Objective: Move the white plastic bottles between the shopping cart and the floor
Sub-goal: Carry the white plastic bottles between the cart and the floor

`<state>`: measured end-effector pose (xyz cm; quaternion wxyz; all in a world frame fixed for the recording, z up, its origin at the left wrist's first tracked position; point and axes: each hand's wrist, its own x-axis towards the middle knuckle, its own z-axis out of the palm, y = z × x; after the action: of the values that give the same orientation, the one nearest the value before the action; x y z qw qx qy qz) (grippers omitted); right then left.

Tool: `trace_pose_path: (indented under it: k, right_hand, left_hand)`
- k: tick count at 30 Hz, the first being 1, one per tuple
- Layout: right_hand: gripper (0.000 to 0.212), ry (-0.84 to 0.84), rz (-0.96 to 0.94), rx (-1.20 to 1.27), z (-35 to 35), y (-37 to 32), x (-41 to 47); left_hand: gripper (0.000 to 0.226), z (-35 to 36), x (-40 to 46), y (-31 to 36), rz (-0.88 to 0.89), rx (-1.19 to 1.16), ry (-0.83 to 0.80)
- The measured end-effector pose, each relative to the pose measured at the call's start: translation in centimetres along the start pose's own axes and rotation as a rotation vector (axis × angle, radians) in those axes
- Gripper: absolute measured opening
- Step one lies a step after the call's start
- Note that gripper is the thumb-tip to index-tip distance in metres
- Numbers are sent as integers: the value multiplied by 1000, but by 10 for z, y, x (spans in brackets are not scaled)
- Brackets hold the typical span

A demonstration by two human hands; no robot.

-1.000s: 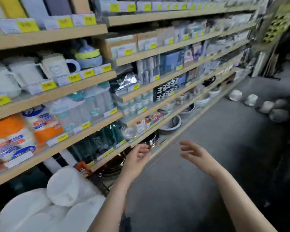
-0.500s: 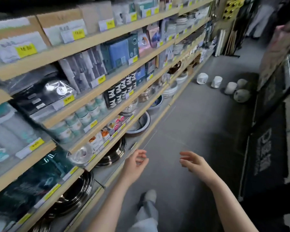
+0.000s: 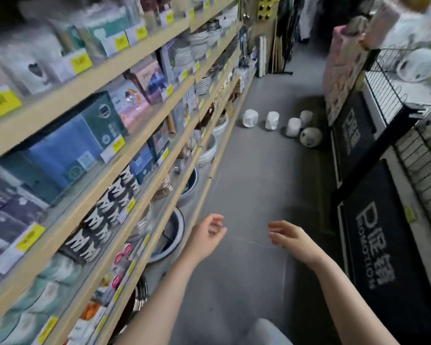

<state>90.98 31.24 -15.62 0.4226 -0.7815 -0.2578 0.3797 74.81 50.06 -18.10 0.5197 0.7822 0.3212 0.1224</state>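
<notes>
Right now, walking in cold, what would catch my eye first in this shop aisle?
Probably the two bare hands held out low in the middle, the left hand and right hand, both open and empty. Beyond them, a cluster of white plastic bottles sits on the grey floor farther down the aisle. Along the left runs a long wooden shelf unit crowded with boxed goods, bowls and yellow price tags.

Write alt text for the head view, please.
Two empty hands, left and right, reach forward over a grey floor in a shop aisle. Five white bottles sit on the floor ahead; shelves line the left.
</notes>
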Motion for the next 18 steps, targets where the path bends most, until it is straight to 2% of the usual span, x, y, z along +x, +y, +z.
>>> trace_pose_path:
  k: [4, 13, 18]
  right_hand:
    - [27, 29, 20, 9, -41, -1, 76]
    - [31, -3, 14, -65, -192, -39, 276]
    - [31, 1, 27, -75, -245, -56, 369]
  left_hand:
    - [21, 16, 93, 13, 13, 18, -55]
    - [24, 58, 327, 103, 66, 18, -21]
    - [25, 73, 436, 127, 48, 43, -29]
